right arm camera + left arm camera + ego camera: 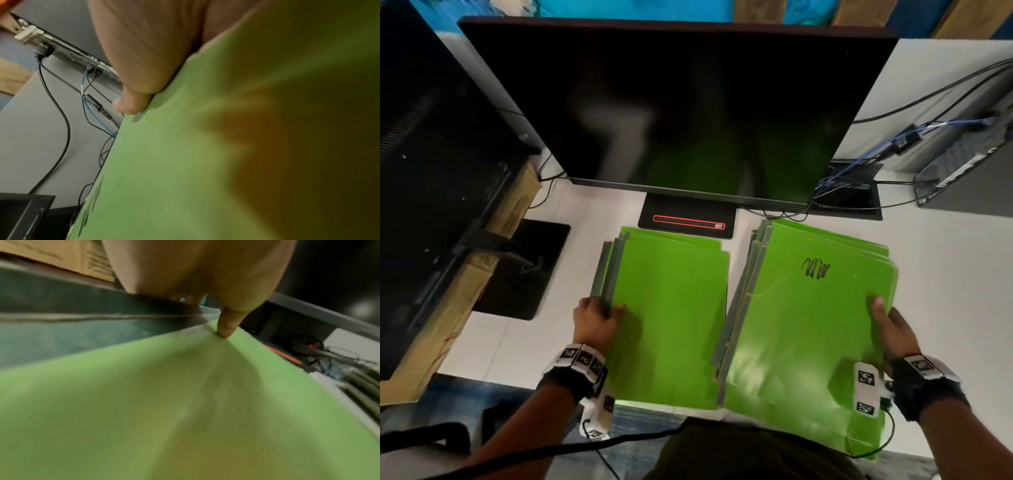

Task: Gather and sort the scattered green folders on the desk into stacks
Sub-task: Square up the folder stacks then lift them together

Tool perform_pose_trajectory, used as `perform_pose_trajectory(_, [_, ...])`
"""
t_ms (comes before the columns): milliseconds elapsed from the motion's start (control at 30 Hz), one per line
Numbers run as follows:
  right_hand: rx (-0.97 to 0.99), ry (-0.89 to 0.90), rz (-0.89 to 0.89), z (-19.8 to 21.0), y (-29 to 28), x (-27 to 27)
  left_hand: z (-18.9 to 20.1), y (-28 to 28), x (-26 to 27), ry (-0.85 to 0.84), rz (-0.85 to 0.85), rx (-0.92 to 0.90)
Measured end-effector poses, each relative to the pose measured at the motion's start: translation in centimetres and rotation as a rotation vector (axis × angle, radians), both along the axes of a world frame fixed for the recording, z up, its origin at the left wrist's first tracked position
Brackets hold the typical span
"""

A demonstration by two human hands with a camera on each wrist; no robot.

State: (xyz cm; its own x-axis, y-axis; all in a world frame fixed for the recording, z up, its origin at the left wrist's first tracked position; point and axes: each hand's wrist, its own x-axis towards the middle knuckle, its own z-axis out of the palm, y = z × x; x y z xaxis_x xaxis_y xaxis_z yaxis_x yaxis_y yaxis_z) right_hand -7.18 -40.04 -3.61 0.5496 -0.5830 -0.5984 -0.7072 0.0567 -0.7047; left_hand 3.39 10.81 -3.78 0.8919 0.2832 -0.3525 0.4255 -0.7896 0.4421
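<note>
Two stacks of green folders lie side by side on the white desk (pixel 945 291). My left hand (pixel 599 317) grips the left stack (pixel 671 318) at its dark spine edge, thumb on top of the cover. In the left wrist view the thumb (pixel 226 327) presses on that green cover (pixel 164 402). My right hand (pixel 890 325) grips the right edge of the right stack (pixel 808 325), thumb on top; its top folder bears a black scribble (pixel 816 268). From the right wrist, the thumb (pixel 131 102) pinches the green folder edge (pixel 205 146). The other fingers are hidden beneath.
A large dark monitor (pixel 678 113) stands behind the stacks on a black base (pixel 688 219). Another monitor (pixel 431 171) and cardboard boxes (pixel 465 301) crowd the left. Cables (pixel 893 147) and a computer case (pixel 969 171) lie at the back right.
</note>
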Motion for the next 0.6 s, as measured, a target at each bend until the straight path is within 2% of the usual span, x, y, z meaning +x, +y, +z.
perform_pose_trajectory(67, [-0.004, 0.007, 0.018, -0.1, -0.2, 0.1, 0.6, -1.1, 0.4, 0.011, -0.001, 0.029])
perform_pose_trajectory(167, [-0.015, 0.026, 0.030, 0.3, -0.1, 0.4, 0.8, -1.9, 0.8, 0.081, 0.033, -0.032])
perform_pose_trajectory(300, [-0.041, 0.055, 0.058, 1.5, 0.6, 0.7, 0.7, -2.6, 0.7, 0.060, 0.027, 0.115])
perform_pose_trajectory(433, [-0.094, 0.087, 0.074, 2.7, 1.6, 1.0, 0.9, -3.3, 0.7, 0.100, 0.049, 0.165])
perform_pose_trajectory(600, [-0.106, 0.129, 0.093, 2.5, 1.6, 1.0, 0.5, -2.8, 1.0, 0.097, 0.074, 0.009])
